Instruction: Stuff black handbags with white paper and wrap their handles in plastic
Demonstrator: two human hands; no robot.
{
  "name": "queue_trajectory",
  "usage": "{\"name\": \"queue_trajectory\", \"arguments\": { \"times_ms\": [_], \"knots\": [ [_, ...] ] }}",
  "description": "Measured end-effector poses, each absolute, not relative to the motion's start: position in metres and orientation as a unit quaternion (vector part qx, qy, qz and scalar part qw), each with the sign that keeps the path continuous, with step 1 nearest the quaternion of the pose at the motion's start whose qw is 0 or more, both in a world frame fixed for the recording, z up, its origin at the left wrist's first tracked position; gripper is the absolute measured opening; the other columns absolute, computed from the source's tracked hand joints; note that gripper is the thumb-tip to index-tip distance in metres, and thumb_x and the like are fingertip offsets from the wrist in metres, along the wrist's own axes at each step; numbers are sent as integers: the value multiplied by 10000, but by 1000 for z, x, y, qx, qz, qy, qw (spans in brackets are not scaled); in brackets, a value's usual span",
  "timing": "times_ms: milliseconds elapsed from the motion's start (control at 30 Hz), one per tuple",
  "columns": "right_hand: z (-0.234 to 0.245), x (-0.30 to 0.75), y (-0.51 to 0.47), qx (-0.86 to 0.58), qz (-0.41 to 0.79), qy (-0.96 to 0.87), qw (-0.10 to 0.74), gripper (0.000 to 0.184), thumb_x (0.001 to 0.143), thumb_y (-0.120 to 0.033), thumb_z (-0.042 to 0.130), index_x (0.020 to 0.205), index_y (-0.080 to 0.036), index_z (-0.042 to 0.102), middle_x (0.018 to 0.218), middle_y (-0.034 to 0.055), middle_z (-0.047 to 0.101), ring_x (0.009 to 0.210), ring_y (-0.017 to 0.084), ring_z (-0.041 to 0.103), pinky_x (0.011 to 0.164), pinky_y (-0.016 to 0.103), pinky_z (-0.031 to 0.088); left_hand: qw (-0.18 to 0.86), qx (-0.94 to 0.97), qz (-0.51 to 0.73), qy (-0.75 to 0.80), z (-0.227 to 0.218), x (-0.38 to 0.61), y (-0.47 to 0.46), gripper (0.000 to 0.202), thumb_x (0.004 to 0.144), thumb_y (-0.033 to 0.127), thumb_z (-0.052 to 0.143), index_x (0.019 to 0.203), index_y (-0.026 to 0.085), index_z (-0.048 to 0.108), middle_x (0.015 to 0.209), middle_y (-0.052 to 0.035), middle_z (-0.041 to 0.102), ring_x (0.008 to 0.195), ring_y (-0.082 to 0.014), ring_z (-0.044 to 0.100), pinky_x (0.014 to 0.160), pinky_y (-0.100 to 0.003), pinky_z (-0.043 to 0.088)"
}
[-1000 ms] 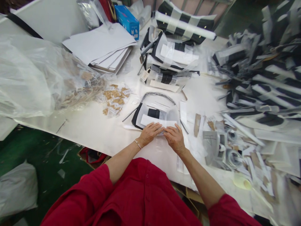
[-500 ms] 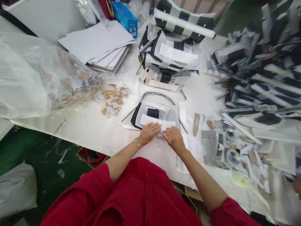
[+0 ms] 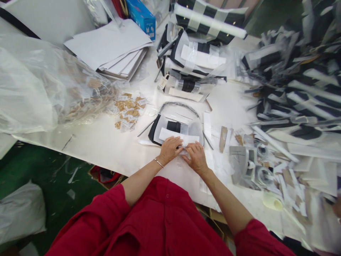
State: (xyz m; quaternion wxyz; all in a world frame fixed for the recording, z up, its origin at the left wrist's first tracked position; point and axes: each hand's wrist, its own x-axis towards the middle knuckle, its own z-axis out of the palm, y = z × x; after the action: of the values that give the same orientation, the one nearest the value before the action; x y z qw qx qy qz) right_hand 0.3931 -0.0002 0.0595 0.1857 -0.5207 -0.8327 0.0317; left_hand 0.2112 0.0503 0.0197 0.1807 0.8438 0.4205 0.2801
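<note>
A black handbag [image 3: 152, 132] lies on the white table, its front covered with pale wrapping and its arched handle [image 3: 183, 104] wrapped in clear film. Across its front runs a white foam strip [image 3: 177, 134]. Clear tape [image 3: 184, 128] crosses the bag's black strap and the strip. At the lower edge of the strip, my left hand [image 3: 170, 149] is closed, fingertips on the tape's end. My right hand [image 3: 196, 156] pinches the same tape from the other side, its fingertips close to the left ones. The fingers partly hide the tape end.
Wrapped bags [image 3: 197, 57] stand behind the handbag. Brown tags [image 3: 130, 110] lie to the left, near a large plastic bag [image 3: 29, 85] and white sheets [image 3: 106, 46]. At right are a tape dispenser [image 3: 241, 163], foam scraps and a heap of black bags [image 3: 306, 89].
My fingers have drawn in at the strip's lower edge, and clear tape now bunches between them. The right hand has turned slightly. The handbag has stayed in place.
</note>
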Motion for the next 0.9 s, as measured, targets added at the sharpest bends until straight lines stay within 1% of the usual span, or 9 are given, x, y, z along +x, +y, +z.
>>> {"name": "queue_trajectory", "arguments": {
  "times_ms": [100, 167, 233, 367, 433, 567, 667, 833, 900],
  "knots": [
    [66, 391, -15, -528, 37, -821, 216, 146, 905, -293, 594, 1027, -219, 622, 1010, 58, 684, 1071, 220, 570, 1079, 457, 344, 165, 872, 258, 382, 17, 207, 50, 247, 900, 285, 626, 1130, 195, 630, 1218, -73, 687, 1251, -184, 563, 1107, -406, 409],
    [65, 390, -32, -515, 61, -829, 208, 119, 917, -229, 559, 1009, -224, 633, 965, 50, 690, 1006, 208, 596, 1014, 422, 401, 156, 884, 243, 367, 16, 205, 51, 196, 898, 255, 623, 1087, 205, 635, 1245, -64, 673, 1281, -182, 537, 1119, -410, 394],
    [56, 388, -48, -500, 90, -842, 180, 154, 919, -193, 528, 1022, -221, 639, 950, 56, 689, 949, 205, 606, 943, 394, 447, 147, 887, 242, 364, 14, 203, 50, 146, 906, 251, 612, 1043, 210, 638, 1254, -56, 669, 1295, -184, 524, 1123, -418, 385],
    [33, 377, -62, -519, 92, -843, 109, 299, 868, -134, 539, 1153, -196, 602, 1044, 91, 673, 972, 234, 574, 850, 381, 480, 132, 887, 252, 363, 14, 204, 49, 121, 920, 260, 593, 1023, 215, 638, 1250, -50, 670, 1297, -180, 522, 1133, -419, 376],
    [28, 370, -59, -530, 81, -842, 63, 284, 839, -106, 559, 1107, -188, 607, 993, 93, 661, 918, 241, 551, 773, 370, 472, 127, 887, 257, 363, 14, 205, 48, 114, 923, 254, 586, 1017, 217, 639, 1243, -51, 673, 1291, -178, 528, 1134, -419, 377],
    [29, 365, -46, -535, 52, -843, 12, 108, 832, -110, 573, 873, -203, 611, 850, 83, 618, 817, 240, 506, 681, 365, 402, 113, 884, 271, 364, 14, 205, 47, 98, 933, 248, 566, 992, 215, 638, 1231, -48, 680, 1278, -182, 541, 1122, -424, 390],
    [29, 368, -40, -534, 42, -844, 36, 67, 847, -155, 578, 818, -209, 606, 814, 66, 607, 811, 235, 496, 694, 367, 362, 110, 887, 266, 360, 12, 205, 47, 110, 931, 243, 564, 1007, 214, 638, 1233, -57, 678, 1281, -181, 539, 1126, -427, 388],
    [22, 371, -39, -549, 54, -826, 116, 81, 900, -220, 556, 890, -212, 636, 841, 55, 621, 843, 218, 507, 742, 354, 342, 104, 890, 259, 361, 7, 206, 46, 140, 930, 216, 550, 1040, 218, 635, 1249, -59, 670, 1299, -173, 521, 1139, -422, 377],
    [21, 370, -41, -554, 59, -818, 145, 114, 920, -209, 532, 899, -208, 643, 815, 50, 622, 828, 208, 519, 739, 343, 348, 102, 890, 260, 361, 5, 207, 46, 146, 937, 219, 538, 1042, 219, 638, 1248, -57, 671, 1299, -172, 521, 1137, -421, 379]
  ]
}}
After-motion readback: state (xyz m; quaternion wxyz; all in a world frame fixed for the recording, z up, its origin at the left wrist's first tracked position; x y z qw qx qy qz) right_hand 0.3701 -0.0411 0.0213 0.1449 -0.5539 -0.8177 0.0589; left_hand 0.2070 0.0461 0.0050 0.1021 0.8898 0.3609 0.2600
